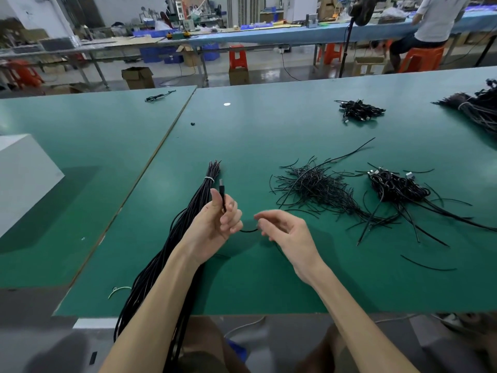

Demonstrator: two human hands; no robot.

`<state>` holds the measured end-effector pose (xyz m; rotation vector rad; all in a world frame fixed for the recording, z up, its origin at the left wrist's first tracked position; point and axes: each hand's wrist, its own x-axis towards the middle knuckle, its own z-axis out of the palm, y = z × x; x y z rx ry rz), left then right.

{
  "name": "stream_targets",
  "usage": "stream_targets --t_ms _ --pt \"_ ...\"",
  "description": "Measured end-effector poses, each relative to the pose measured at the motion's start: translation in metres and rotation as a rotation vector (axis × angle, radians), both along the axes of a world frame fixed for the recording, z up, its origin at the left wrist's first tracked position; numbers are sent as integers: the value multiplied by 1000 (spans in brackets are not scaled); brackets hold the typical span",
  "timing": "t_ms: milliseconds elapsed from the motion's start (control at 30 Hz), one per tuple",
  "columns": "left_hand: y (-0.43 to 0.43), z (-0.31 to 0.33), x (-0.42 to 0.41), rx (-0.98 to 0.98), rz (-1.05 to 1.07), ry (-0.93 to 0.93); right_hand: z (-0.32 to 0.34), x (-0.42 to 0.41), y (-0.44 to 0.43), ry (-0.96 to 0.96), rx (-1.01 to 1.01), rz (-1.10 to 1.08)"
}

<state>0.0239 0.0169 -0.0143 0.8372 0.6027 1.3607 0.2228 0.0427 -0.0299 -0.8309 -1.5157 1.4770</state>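
left forearm (161, 292) half hides bundle (205, 189); left hand (215, 222) pinches cable (222, 195), right hand (285, 232) blurred.

No text, label, brand or number can be read here. Beyond the far edge of the green table (269, 135), a cardboard box (367, 66) on the floor bears small dark marks, too blurred to make out.

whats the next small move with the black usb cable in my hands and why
Probably the right hand brings a loop of the thin black USB cable back to the left hand. The left hand pinches the plug end upright, the cable sags across to the right hand, and coiled black cable bundles lie to the right, so coiling looks next.
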Motion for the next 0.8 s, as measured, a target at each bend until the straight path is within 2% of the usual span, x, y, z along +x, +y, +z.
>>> stream_targets --t_ms 133,200,400,533,633,767,800 --pt "-2 4 0 -35 8 -3 -1 -6 -3 -308 227 82" --pt "-4 6 1 -57 19 7 -1 -8 -6 -401 290 99" --pt "-7 8 1 -70 -16 -20 -5 -9 -4 -443 307 77" --pt "-7 10 -1 -125 -13 -122 -6 -9 -5 -422 286 42" --pt "-6 12 -4 -122 7 -270 -4 -10 -7 -440 317 46" --pt "-8 11 -12 -70 -81 -693 -4 -11 -8 -420 301 27" --pt "-8 10 -15 -43 -104 -750 -4 -11 -9 -407 285 9"
